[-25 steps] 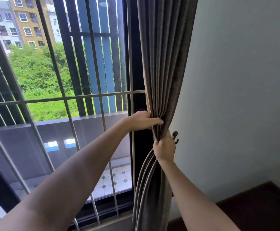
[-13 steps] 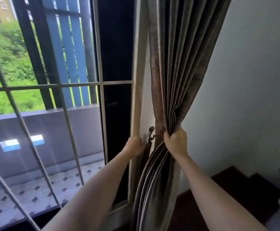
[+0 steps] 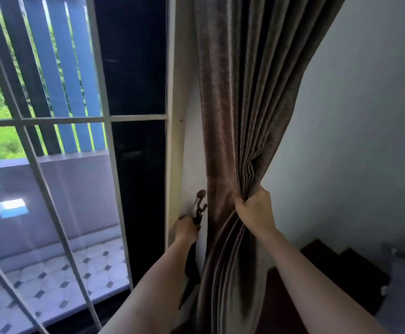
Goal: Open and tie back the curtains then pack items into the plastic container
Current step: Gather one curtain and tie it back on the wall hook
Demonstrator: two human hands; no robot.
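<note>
Right of the window, the curtain point(image 3: 240, 104) hangs in front of the pale wall point(image 3: 353, 141). It is a heavy brownish-grey cloth with a soft sheen, falling in long, deep vertical pleats. Partway down, those pleats are squeezed into one tight bunch, and the cloth flares out again below in loose folds that run off the bottom of the view. The right hand point(image 3: 254, 210) makes that bunch, fingers wrapped firmly round the gathered cloth from its wall side, forearm reaching up from the lower right. The curtain's left edge stands clear of the cream window frame point(image 3: 173, 141), and a strip of white wall shows between them.

On that strip sits a small dark metal hook point(image 3: 201, 201) with a round knob on top. The left hand point(image 3: 186, 230) is just under it, fingers curled round the top of a dark tieback point(image 3: 191, 263), whose free length dangles past the wrist; the hand is blurred, so the exact hold is hard to read. The two hands are apart, level with each other, with the curtain's left edge between them.

Through the glass, a white grille point(image 3: 109, 116) crosses a balcony with a tiled floor point(image 3: 52, 273), with blue slats and greenery beyond.
</note>
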